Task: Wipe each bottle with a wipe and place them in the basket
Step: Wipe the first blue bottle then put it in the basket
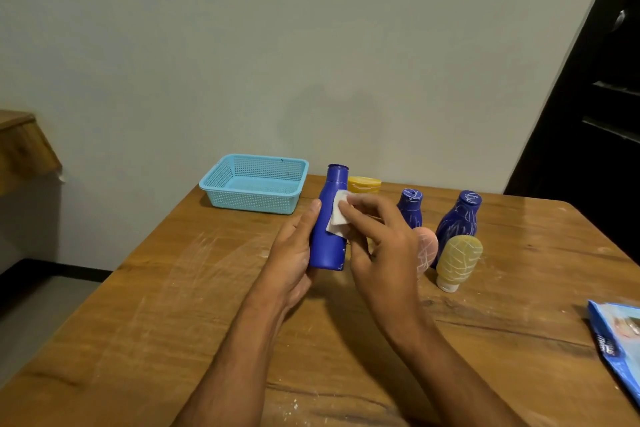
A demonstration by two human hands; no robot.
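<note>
Your left hand point(294, 250) is wrapped around the lower half of a tall blue bottle point(329, 239), thumb laid up its left side, holding it upright and lifted a little above the table point(173, 305). Your right hand point(384, 246) is half closed, its fingertips point(346, 210) pressing a small white wipe point(337, 215) flat against the right side of that bottle, just below the neck. The bottle's face looks clean, with a few pale marks near its bottom right edge. The light blue basket point(256, 199) sits at the far left corner of the table, hanging slightly past the edge, and nothing lies in it. Behind your right hand, near the far edge, stands a yellow-capped bottle point(363, 184), mostly hidden. To its right are two more blue bottles, one small point(410, 210) and one larger point(460, 222), both scribbled with white lines. In front of them a pink bottle point(427, 248) and a tan bottle point(457, 260) rest cap-down, also streaked with white; the pink one is partly covered by your hand. A blue packet point(616, 343) lies at the right edge of the table, cut off by the frame. The wood shows pale smears on its left half and white crumbs near the front edge. Behind the table is a plain grey-green wall point(311, 45), with a dark door point(606, 114) to the right and a wooden ledge point(24, 146) at far left.
</note>
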